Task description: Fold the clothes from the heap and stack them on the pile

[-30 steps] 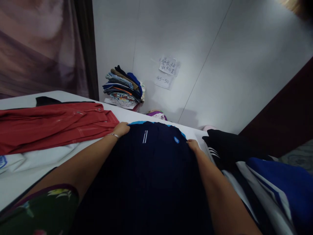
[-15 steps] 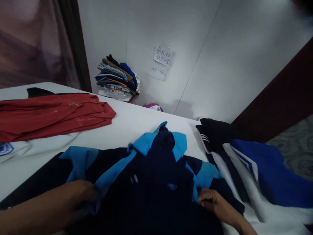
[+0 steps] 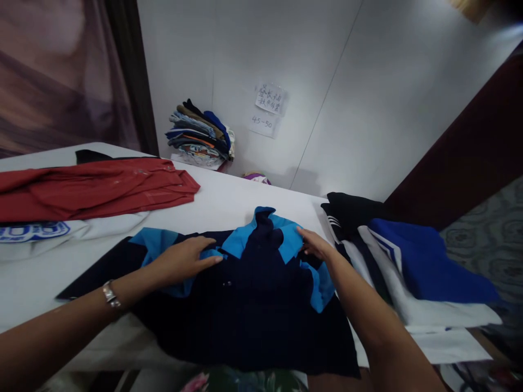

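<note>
A dark navy jacket point(image 3: 253, 305) with light blue collar and shoulder panels lies front up on the white table, its collar away from me. My left hand point(image 3: 200, 258) is at the jacket's left shoulder beside the collar, thumb and fingers apart, holding nothing. At the right collar point, my right hand point(image 3: 314, 243) touches the light blue collar point(image 3: 291, 239) with its fingers apart. The left sleeve spreads out to the left, partly under my left forearm. A small white mark shows on the chest.
A red garment point(image 3: 102, 188) lies at left over a white one with blue lettering point(image 3: 36, 231). Black, white and blue clothes point(image 3: 429, 261) are heaped at right. Folded clothes point(image 3: 200, 136) stand stacked by the wall, near paper notes point(image 3: 267, 109). The white table point(image 3: 229, 190) runs behind the jacket.
Both hands have let go of the jacket's sides and moved up to the collar. The jacket now lies flatter, its lower edge in view near the table's front.
</note>
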A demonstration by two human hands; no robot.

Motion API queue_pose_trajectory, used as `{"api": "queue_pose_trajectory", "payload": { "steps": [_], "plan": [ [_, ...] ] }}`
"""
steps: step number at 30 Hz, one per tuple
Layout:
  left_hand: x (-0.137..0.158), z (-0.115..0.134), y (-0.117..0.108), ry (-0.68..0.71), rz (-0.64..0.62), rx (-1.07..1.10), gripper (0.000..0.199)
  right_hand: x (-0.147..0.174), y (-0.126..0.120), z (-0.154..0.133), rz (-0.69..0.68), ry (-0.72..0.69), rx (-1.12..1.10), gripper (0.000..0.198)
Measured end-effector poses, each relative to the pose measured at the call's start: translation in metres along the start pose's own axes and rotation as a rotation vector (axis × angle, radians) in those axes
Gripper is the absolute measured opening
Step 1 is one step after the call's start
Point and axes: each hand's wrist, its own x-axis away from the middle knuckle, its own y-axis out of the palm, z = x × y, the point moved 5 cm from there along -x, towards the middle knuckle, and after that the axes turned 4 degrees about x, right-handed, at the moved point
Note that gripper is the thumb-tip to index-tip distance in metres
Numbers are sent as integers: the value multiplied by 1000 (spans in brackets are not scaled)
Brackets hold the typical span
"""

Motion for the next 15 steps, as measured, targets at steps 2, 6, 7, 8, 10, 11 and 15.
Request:
{"api": "queue_pose_trajectory", "payload": {
  "steps": [2,6,7,8,10,11,15],
  "plan": [
    [3,-1,9,-36,-67,-16,69,-6,17,-3,-51,92,-3,23],
    [11,-4,18,-93,-235,57,64,2,29,-32,-189,-30,89,17],
    [11,-6,18,-89,-262,96,59,4,27,-40,-257,-53,144,19],
    [8,-7,17,-77,-282,133,53,5,24,-48,-320,-62,204,20],
    [-7,-9,6,-42,-274,166,40,-2,11,-68,-394,-45,301,16],
    [-20,-8,-5,-26,-246,154,36,-11,1,-80,-391,-36,324,12],
    [-104,13,-76,1,48,-28,36,-73,-50,-153,-110,-71,281,4]
  ]
}}
